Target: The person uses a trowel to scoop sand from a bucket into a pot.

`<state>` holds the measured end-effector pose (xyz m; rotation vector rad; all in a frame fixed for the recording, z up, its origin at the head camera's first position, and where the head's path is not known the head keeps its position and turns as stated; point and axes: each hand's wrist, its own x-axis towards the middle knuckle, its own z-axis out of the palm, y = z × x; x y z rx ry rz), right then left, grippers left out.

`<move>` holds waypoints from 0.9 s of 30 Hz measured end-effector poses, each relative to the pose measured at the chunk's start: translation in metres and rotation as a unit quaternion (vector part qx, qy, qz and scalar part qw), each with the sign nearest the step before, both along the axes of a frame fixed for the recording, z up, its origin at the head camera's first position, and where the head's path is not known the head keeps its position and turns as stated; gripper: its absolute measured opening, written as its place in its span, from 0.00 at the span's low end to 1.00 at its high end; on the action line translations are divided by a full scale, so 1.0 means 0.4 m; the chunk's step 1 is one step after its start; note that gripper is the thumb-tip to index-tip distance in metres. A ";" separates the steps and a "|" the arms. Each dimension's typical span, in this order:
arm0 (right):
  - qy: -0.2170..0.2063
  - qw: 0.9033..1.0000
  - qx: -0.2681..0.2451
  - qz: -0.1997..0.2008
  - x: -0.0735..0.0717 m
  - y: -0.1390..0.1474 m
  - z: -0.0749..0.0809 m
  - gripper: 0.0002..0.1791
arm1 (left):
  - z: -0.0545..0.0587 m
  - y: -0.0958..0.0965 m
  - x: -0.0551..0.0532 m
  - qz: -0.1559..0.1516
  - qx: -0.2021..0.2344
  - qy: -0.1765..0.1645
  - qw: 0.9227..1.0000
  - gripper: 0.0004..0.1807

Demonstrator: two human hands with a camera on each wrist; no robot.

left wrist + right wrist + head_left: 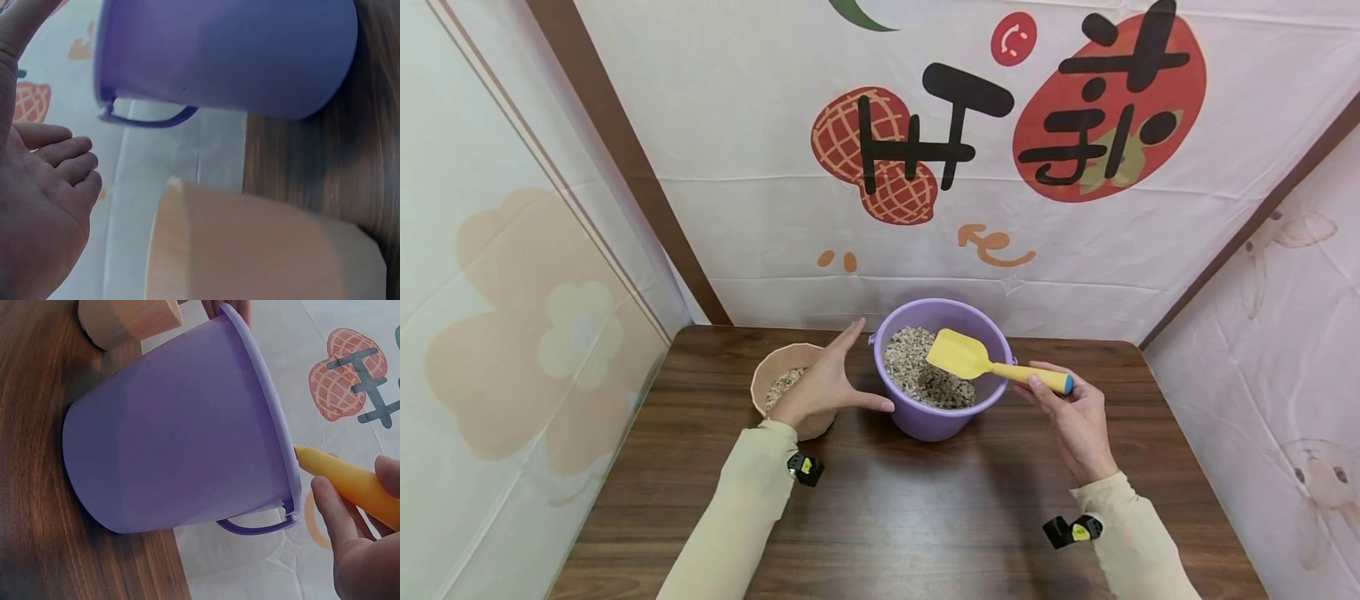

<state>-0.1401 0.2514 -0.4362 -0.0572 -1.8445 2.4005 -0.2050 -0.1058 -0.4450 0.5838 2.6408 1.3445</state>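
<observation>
My right hand (1081, 421) holds a yellow toy shovel (958, 354) by its handle (350, 480), which has a blue end. The shovel's blade is over the mouth of a purple bucket (928, 425), and no gravel shows on it. Small mixed-colour gravel (917, 358) lies inside the bucket. At the bucket's left, my left hand (822, 387) has its thumb and fingers spread wide, the thumb tip near the rim; whether it touches cannot be told. Under that hand stands a peach pot (262, 244), partly hidden, with some gravel (786, 385) in it.
The bucket and pot stand near the back edge of a dark wooden table (895, 517). A white printed cloth (760, 208) hangs right behind them, with more cloth walls on both sides. The bucket's purple carrying handle (256, 530) hangs down outside it.
</observation>
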 end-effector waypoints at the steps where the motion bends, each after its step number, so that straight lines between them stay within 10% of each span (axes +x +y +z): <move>1: 0.000 1.000 0.000 0.000 0.000 0.000 0.000 0.25 | -0.003 0.006 -0.003 -0.001 -0.006 0.004 1.000 0.78; 27: 0.019 0.999 0.036 0.013 -0.029 -0.010 0.013 0.22 | -0.032 0.062 -0.029 0.012 -0.021 0.002 1.000 0.78</move>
